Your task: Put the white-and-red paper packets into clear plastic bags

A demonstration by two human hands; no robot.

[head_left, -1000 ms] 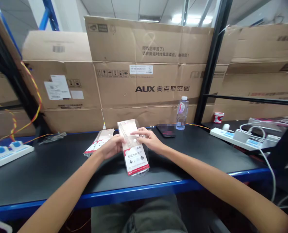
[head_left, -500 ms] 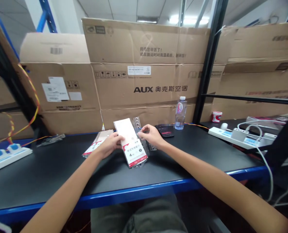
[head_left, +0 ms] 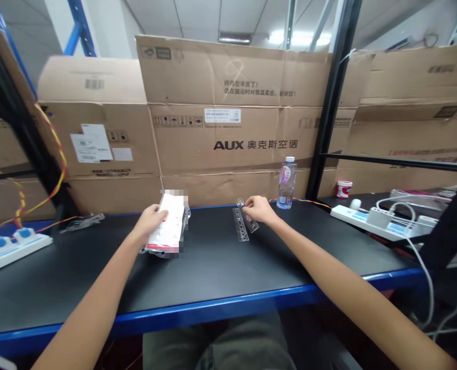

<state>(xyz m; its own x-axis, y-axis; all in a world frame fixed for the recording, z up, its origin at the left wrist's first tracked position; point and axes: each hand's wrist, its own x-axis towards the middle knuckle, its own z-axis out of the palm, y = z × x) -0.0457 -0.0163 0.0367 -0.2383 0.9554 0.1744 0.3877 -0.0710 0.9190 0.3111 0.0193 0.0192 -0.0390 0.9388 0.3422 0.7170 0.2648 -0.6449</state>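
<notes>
My left hand [head_left: 149, 222] lies closed over a white and red paper packet [head_left: 167, 226], which rests on a small stack of similar packets at the back left of the black table [head_left: 213, 267]. My right hand [head_left: 257, 208] pinches the top end of clear plastic rulers [head_left: 244, 226] that lie on the table to the right of the packets. Their holes show along their length.
Cardboard boxes [head_left: 232, 139] line the back of the table. A water bottle [head_left: 287, 183] stands by a black upright post [head_left: 328, 108]. White power strips lie at the right [head_left: 382, 222] and at the left [head_left: 12, 244]. A small red and white cup [head_left: 344, 188] sits beyond the post.
My right hand has drawn the clear rulers out of the packet and moved them right. My left hand has carried the packet left onto the stack.
</notes>
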